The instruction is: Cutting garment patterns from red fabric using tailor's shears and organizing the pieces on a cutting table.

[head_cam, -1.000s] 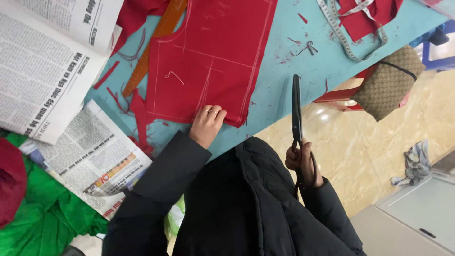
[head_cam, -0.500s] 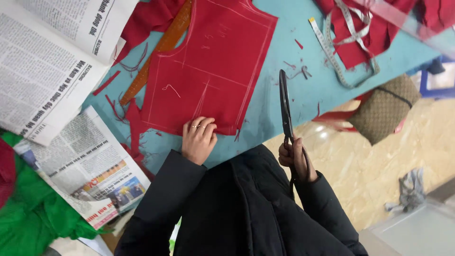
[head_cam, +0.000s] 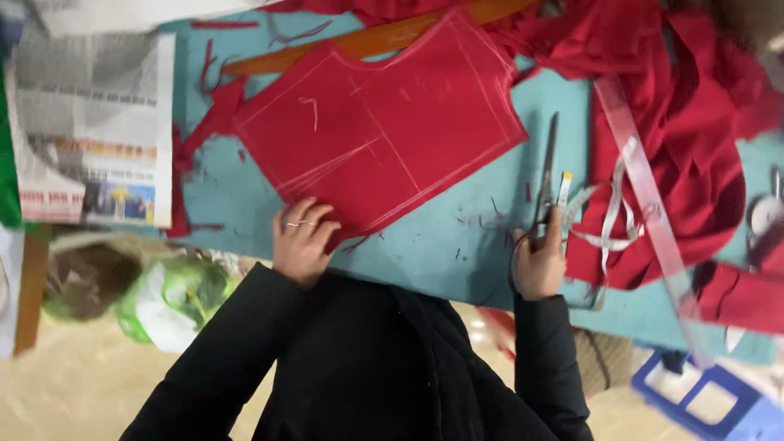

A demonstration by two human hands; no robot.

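At a teal-topped cutting table [head_cam: 425, 253], we press our left hand [head_cam: 300, 242] flat, fingers spread, on the near edge of a red fabric panel [head_cam: 380, 135] marked with chalk lines, while our right hand [head_cam: 539, 261] is curled tight around the handles of a pair of dark scissors [head_cam: 545, 184]. The blades lie on the table just beside the panel's right edge, pointing away from us and not yet in the cloth; whether they are parted we cannot tell. To cut cleanly, we judge, the lower blade should ride on the table surface so the cloth lifts little, the blades should follow the chalk line with long steady bites, and the left hand should hold the panel taut near the cut yet clear of the blades. An orange ruler [head_cam: 384, 37] lies partly under the panel's far edge. To the right, a heap of red cloth [head_cam: 686, 139] is crossed by a clear ruler [head_cam: 645, 188] and a pale measuring tape [head_cam: 600, 220]. Red offcuts and threads dot the table; newspaper [head_cam: 94, 131] covers its left end. Below the edge we see a pale floor, a green and white bag [head_cam: 175, 298] and a blue crate [head_cam: 702, 400]
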